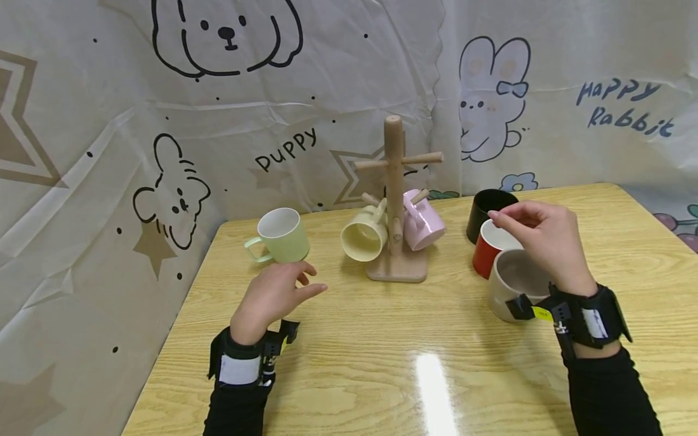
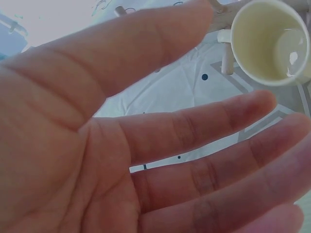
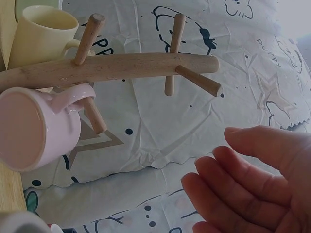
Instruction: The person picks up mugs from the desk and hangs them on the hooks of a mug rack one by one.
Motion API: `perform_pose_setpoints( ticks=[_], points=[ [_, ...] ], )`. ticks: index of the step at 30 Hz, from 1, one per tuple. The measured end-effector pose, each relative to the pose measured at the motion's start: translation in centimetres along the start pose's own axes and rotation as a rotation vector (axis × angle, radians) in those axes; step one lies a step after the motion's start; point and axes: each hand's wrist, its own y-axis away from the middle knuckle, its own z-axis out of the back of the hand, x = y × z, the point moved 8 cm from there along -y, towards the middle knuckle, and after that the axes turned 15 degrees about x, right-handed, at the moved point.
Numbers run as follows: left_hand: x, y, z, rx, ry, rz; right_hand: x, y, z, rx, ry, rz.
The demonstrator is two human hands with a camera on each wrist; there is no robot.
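In the head view, my left hand (image 1: 271,297) hovers over the table just in front of a pale green mug (image 1: 286,239); the left wrist view shows its fingers nearly straight and nothing in the palm. My right hand (image 1: 553,242) is above a red mug (image 1: 482,257) with a white inside and a greyish-beige mug (image 1: 504,293). Its fingers bend loosely, holding nothing, with the thumb apart from them in the right wrist view. Between the hands stands a wooden mug tree (image 1: 394,188). A pale yellow mug (image 1: 364,239) and a pink mug (image 1: 428,225) hang by their handles from its lower pegs.
Behind the red mug is a black mug (image 1: 478,215). The mug tree's upper pegs (image 1: 425,158) stick out sideways. A printed cloth (image 1: 349,72) hangs along the back and left edges of the wooden table (image 1: 360,363).
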Motion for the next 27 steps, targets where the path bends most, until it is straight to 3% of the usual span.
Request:
perform_pose_setpoints(
  ticks=[13,27],
  points=[
    [0.00,-0.20,-0.17,0.012,0.004,0.006,0.13,-0.08,-0.08,0.017,0.035,0.011],
    [0.09,-0.20,-0.17,0.024,0.004,0.020,0.33,0.02,-0.46,0.088,0.068,0.005]
  ],
)
